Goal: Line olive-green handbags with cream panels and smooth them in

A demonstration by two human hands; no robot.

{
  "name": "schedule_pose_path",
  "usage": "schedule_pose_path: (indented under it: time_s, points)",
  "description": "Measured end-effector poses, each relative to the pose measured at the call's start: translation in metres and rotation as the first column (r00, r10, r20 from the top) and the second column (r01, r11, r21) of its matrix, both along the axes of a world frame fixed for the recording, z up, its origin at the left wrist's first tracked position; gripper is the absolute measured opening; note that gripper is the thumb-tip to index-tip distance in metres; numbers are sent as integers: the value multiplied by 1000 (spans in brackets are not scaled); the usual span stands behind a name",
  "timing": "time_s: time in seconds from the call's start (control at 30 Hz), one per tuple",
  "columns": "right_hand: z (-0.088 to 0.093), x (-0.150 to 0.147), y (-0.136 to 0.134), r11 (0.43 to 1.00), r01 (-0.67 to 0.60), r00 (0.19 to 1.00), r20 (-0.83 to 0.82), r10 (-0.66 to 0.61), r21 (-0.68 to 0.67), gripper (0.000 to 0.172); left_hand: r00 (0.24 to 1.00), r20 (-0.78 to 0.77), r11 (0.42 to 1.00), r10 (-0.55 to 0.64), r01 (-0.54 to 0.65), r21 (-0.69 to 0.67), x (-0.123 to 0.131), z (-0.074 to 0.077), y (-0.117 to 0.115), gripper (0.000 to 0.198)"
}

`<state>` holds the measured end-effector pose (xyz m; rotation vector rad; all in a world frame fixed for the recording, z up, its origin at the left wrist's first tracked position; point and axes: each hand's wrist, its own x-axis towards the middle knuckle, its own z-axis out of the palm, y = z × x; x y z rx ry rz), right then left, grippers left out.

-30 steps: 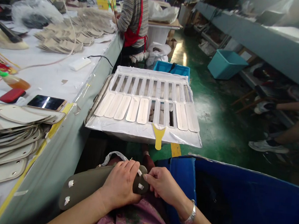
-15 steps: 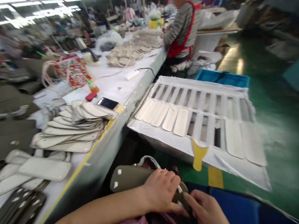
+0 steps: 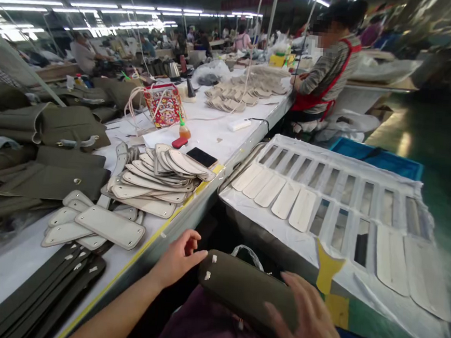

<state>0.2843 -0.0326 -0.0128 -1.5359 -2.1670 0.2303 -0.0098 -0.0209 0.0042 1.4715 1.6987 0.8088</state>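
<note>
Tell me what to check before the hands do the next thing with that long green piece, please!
1. Green piece lies across the lap, in plain view: ok.
2. Right hand lies on top of it: ok. Whether its grip is closed: cannot tell, as it is blurred.
3. Left hand is open beside the piece's end. Whether it touches the piece: cannot tell.
4. White tabs at that end show: ok.
5. Cream stack lies apart from the left hand, not in its way: ok.
</note>
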Motion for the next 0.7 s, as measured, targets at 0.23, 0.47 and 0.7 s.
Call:
schedule_pose_path:
  time_s: [0.23,0.47,0.7]
  points:
    - [-2,-103,30,871,-473,843,219,492,-136,79,971,161,965,-178,204,-163,-13,-26,0,49]
    - [-8,-102,33,864,-478,827,250,504,-161,71,949,248,952,-195,243,-185,-18,-32,9,46]
    - [-7,-115,34,873,-453,821,297,487,-180,70,941,271,960,-203,246,-135,-19,-31,13,44]
